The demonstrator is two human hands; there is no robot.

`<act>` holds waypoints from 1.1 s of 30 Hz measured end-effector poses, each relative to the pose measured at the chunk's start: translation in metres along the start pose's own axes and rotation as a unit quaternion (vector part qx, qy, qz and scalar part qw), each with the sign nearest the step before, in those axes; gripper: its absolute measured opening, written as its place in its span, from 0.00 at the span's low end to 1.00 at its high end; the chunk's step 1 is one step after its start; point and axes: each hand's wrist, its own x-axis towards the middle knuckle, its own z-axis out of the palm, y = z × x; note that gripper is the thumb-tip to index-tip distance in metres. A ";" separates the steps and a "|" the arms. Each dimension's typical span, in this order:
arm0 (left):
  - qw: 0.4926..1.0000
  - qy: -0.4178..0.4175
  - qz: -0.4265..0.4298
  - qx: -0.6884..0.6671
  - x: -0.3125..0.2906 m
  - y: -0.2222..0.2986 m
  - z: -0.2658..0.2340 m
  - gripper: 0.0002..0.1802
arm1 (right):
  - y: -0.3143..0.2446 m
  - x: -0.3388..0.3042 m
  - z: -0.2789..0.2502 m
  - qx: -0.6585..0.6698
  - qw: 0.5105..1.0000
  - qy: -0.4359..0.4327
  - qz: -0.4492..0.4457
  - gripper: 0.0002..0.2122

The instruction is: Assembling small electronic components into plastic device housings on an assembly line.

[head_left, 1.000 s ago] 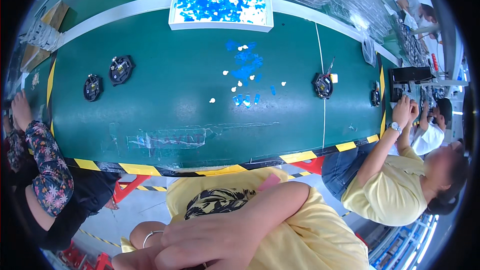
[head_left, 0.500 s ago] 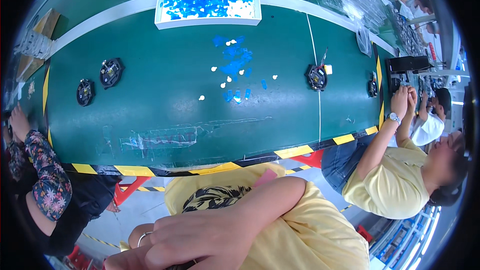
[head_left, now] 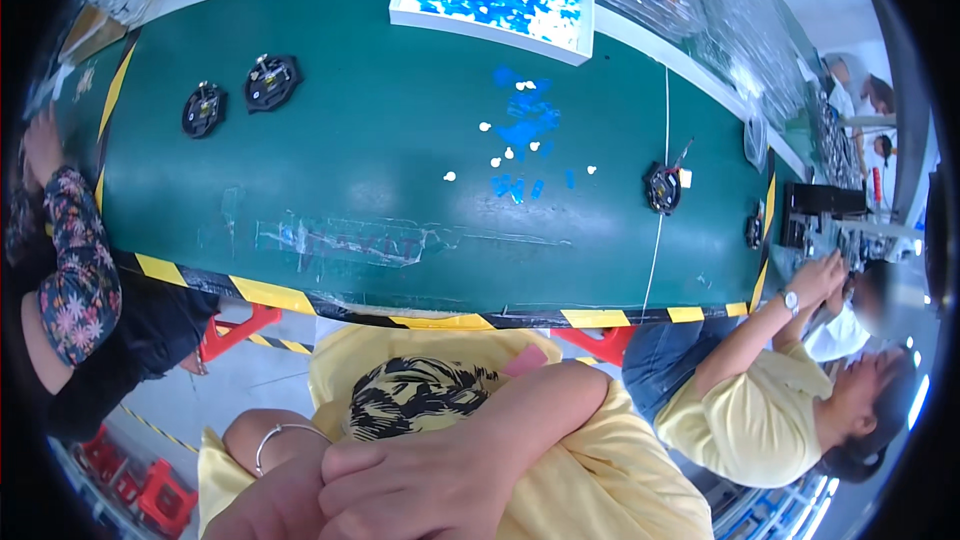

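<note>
My right hand (head_left: 415,485) lies across my lap at the lower edge, its fingers curled and resting against my left hand (head_left: 265,510). No object shows in the right hand. A bracelet (head_left: 262,452) circles my left wrist; the left fingers are out of the picture or covered. Neither hand touches the green table (head_left: 350,170). On it lie small blue pieces (head_left: 528,125) and several small white round-headed pieces (head_left: 450,177). Two black round housings with parts inside (head_left: 270,83) sit at the left, and another black housing (head_left: 662,188) is at the right.
A white box (head_left: 490,25) of blue and white pieces stands at the far edge. Yellow-black tape (head_left: 445,322) marks the table's front edge. A co-worker's flowered sleeve (head_left: 75,270) is at left; a co-worker in yellow (head_left: 755,420) works at right beside another black housing (head_left: 754,225).
The view has turned, so the table and its things appear shifted and tilted. My hands stay together in my lap, and more of the left wrist shows. No table piece has visibly been moved.
</note>
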 end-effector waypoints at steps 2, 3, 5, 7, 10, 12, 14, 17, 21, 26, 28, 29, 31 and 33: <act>0.993 -0.105 -0.051 0.028 0.022 0.009 -0.019 0.18 | -0.009 0.000 -0.004 -0.048 0.999 -0.013 -0.003 0.22; 0.984 -0.156 -0.075 0.046 0.037 0.015 -0.031 0.20 | -0.012 0.001 -0.006 -0.070 0.997 -0.021 -0.002 0.22; 0.956 -0.252 -0.122 0.087 0.060 0.021 -0.049 0.25 | -0.016 0.002 -0.007 -0.112 0.993 -0.039 0.002 0.21; 0.929 -0.251 -0.250 0.107 0.081 0.016 -0.065 0.28 | -0.009 0.003 0.002 -0.074 0.996 -0.047 -0.003 0.21; 0.724 -0.284 -0.511 0.366 0.069 -0.017 -0.091 0.40 | -0.009 -0.003 0.010 -0.040 0.999 -0.036 0.002 0.22; 0.633 -0.389 -0.594 0.307 0.036 -0.039 -0.099 0.18 | -0.012 -0.002 0.008 -0.026 0.999 -0.041 0.015 0.22; 0.594 -0.377 -0.644 0.301 0.004 -0.047 -0.111 0.07 | -0.014 -0.001 0.008 0.001 0.997 -0.065 0.029 0.23; 0.585 -0.401 -0.629 0.319 -0.034 -0.073 -0.119 0.08 | -0.019 0.005 0.005 -0.018 0.995 -0.096 0.028 0.24; 0.630 -0.506 -0.406 0.426 -0.071 -0.153 -0.108 0.07 | -0.028 0.009 0.005 0.000 0.991 -0.127 0.050 0.25; 0.550 -0.520 -0.349 0.552 -0.091 -0.232 -0.106 0.12 | -0.043 0.020 -0.014 0.017 0.986 -0.165 0.009 0.24; 0.524 -0.545 -0.308 0.577 -0.090 -0.241 -0.113 0.11 | -0.045 0.028 -0.026 0.073 0.983 -0.170 0.015 0.23; 0.481 -0.564 -0.269 0.614 -0.091 -0.244 -0.112 0.11 | -0.048 0.031 -0.030 0.127 0.977 -0.171 0.022 0.22; 0.437 -0.581 -0.227 0.648 -0.089 -0.252 -0.114 0.12 | -0.054 0.035 -0.036 0.132 0.982 -0.130 0.024 0.21; 0.334 -0.647 -0.185 0.660 -0.083 -0.260 -0.123 0.15 | -0.065 0.041 -0.040 0.144 0.985 -0.089 0.025 0.20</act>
